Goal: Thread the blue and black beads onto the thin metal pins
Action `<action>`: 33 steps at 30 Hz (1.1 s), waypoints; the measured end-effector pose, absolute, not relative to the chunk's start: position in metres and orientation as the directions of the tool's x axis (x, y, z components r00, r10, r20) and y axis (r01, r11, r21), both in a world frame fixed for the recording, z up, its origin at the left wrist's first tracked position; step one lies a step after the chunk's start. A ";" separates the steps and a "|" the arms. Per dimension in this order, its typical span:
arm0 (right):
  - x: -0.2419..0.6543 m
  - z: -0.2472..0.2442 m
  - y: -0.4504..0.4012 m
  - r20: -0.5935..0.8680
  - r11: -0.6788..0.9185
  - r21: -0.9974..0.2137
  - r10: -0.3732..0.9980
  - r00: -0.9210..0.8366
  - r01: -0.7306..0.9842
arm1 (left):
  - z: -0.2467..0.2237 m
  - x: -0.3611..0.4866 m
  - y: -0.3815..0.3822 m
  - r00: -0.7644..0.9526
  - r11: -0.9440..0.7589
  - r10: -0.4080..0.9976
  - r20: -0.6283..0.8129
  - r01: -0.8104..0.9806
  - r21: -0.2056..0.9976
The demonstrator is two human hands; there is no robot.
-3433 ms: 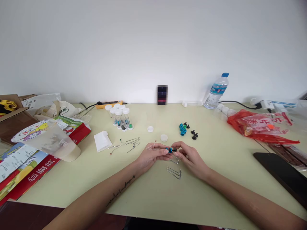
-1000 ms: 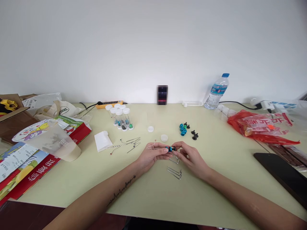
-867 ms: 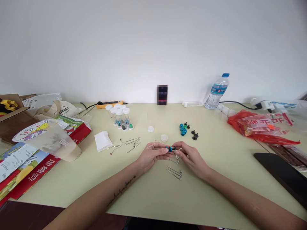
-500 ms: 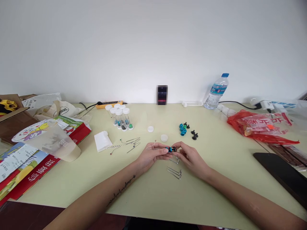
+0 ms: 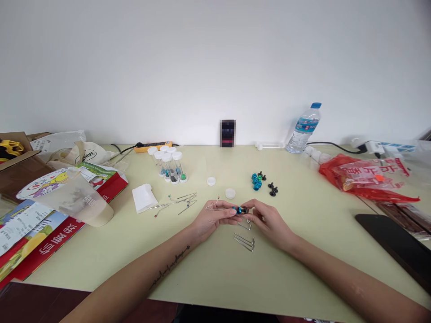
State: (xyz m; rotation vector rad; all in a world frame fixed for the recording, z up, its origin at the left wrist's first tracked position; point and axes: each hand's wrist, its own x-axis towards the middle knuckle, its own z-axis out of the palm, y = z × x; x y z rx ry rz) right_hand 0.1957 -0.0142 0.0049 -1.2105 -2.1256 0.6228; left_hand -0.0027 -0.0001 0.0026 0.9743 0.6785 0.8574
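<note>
Between my two hands, above the middle of the table, is a small blue-and-black part [image 5: 241,210]. My left hand [image 5: 215,217] pinches its blue end from the left. A thin looped wire [image 5: 212,206] sticks out above the left fingers; its other end is hidden. From the right, the fingertips of my right hand [image 5: 266,220] are closed on the black end of the same part. Several L-shaped metal keys [image 5: 245,242] lie just below the hands. Beyond the hands sit small blue pieces [image 5: 257,181] and black flanged pieces [image 5: 274,190], near a white cap [image 5: 230,194].
Several white-capped clear tubes [image 5: 168,166] stand back left, near wire pieces [image 5: 185,200] and a folded tissue [image 5: 144,198]. A plastic cup [image 5: 90,202] lies tilted at left. At right are a water bottle [image 5: 303,130], a red bag [image 5: 367,177] and a black phone [image 5: 393,246].
Hardly anything differs. Both hands keep hold of the blue-and-black part in the same place, with only a very slight shift of the fingers.
</note>
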 end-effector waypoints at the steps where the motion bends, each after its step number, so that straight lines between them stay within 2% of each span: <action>1: 0.196 0.005 -0.014 0.275 0.470 -0.654 0.877 -0.393 0.592 | 0.002 -0.003 0.000 0.502 0.296 0.858 -0.111 -0.305 0.905; 8: 0.197 0.006 -0.014 0.245 0.469 -0.682 0.869 -0.429 0.561 | 0.003 -0.002 -0.001 0.507 0.309 0.853 -0.123 -0.301 0.902; 14: 0.197 0.003 -0.013 0.284 0.471 -0.660 0.878 -0.385 0.586 | 0.002 -0.002 0.000 0.504 0.303 0.856 -0.117 -0.305 0.903; 33: 0.197 0.005 -0.014 0.276 0.483 -0.665 0.868 -0.413 0.569 | 0.001 -0.003 0.001 0.525 0.309 0.844 -0.108 -0.312 0.898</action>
